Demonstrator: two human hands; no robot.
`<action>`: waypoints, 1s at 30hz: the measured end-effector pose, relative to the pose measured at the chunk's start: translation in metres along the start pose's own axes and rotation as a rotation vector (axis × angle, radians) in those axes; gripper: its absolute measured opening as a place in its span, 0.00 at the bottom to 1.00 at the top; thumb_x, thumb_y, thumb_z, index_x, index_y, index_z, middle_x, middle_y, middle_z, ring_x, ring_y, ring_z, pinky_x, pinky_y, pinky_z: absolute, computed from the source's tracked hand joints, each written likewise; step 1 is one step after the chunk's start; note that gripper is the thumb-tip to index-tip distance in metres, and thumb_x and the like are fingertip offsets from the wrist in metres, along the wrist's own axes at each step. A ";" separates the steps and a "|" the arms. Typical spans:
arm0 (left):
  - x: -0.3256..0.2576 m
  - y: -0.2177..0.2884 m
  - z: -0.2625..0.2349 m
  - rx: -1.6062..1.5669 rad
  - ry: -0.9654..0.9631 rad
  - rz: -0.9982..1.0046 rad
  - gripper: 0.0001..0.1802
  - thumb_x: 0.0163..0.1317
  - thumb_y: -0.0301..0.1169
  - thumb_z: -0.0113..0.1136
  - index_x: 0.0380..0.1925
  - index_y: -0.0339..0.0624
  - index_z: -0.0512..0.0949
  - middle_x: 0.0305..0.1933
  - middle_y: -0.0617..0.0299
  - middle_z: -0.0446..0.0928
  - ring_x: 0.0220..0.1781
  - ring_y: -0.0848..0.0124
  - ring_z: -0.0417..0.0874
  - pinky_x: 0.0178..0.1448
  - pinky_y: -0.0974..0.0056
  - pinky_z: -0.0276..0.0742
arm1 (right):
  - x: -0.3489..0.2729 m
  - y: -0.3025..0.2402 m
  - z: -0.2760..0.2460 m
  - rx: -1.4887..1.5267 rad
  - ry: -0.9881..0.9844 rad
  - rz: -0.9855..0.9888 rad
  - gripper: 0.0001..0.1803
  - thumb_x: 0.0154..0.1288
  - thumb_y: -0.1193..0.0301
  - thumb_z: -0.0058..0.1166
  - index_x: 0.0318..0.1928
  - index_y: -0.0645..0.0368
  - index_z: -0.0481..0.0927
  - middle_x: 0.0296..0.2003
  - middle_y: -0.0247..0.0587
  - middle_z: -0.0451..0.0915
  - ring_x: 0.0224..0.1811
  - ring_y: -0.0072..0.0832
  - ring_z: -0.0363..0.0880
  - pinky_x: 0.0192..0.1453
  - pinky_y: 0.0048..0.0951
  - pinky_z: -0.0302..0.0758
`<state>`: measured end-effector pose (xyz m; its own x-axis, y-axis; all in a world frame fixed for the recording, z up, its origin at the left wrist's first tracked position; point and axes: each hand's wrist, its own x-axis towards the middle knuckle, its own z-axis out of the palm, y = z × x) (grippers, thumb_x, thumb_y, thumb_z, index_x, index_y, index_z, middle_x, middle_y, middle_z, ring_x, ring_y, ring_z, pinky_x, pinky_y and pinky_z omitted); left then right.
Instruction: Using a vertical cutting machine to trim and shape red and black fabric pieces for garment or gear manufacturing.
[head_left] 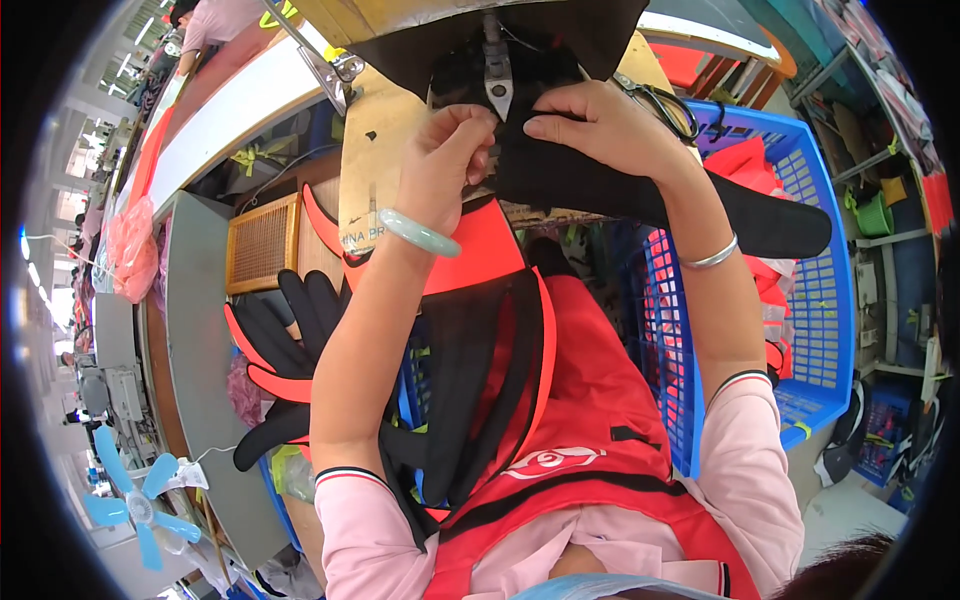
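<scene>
Under the machine head, a pointed metal part [497, 80] stands between my two hands. My left hand [450, 150], with a pale green bangle above it, is closed with the fingertips pinched just left of that part. What it pinches is hidden. On the right, my right hand [590, 120] has thumb and bent fingers closed on the edge of a long black padded strap [700, 205], which runs out to the right past my forearm. Joined orange and black fabric pieces [480, 255] hang from the work surface toward my lap, over my red apron [600, 370].
Black-handled scissors [665, 108] lie beyond my right wrist on the worn wooden tabletop [370, 155]. A blue plastic basket [825, 330] with orange fabric stands at the right. Several black-and-orange curved pieces [270, 340] hang at the left, near a blue fan [140, 505].
</scene>
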<state>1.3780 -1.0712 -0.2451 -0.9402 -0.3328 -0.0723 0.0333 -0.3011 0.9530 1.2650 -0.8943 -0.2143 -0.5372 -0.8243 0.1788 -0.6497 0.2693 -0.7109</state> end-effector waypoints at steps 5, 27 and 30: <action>-0.008 0.011 -0.016 0.019 0.095 0.048 0.10 0.66 0.37 0.60 0.36 0.40 0.79 0.31 0.66 0.78 0.31 0.75 0.77 0.36 0.69 0.73 | -0.014 -0.009 -0.007 -0.010 -0.017 0.077 0.18 0.66 0.58 0.59 0.41 0.62 0.82 0.24 0.44 0.78 0.26 0.31 0.74 0.34 0.32 0.71; -0.102 0.050 -0.020 1.007 -0.451 0.228 0.14 0.61 0.28 0.63 0.43 0.29 0.79 0.42 0.52 0.82 0.44 0.65 0.83 0.54 0.65 0.75 | -0.100 -0.042 -0.001 0.088 -0.157 -0.049 0.18 0.59 0.61 0.63 0.41 0.64 0.79 0.30 0.48 0.80 0.34 0.39 0.79 0.40 0.34 0.74; -0.070 0.052 -0.021 1.042 -0.422 0.194 0.14 0.61 0.28 0.63 0.43 0.29 0.78 0.40 0.55 0.82 0.42 0.69 0.81 0.52 0.66 0.75 | -0.078 -0.038 -0.012 -0.111 -0.119 -0.045 0.17 0.59 0.61 0.61 0.40 0.62 0.79 0.30 0.53 0.80 0.35 0.49 0.78 0.38 0.40 0.73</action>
<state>1.4526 -1.0829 -0.1964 -0.9955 0.0932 0.0195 0.0777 0.6763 0.7325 1.3246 -0.8341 -0.1929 -0.4427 -0.8883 0.1222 -0.7309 0.2786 -0.6230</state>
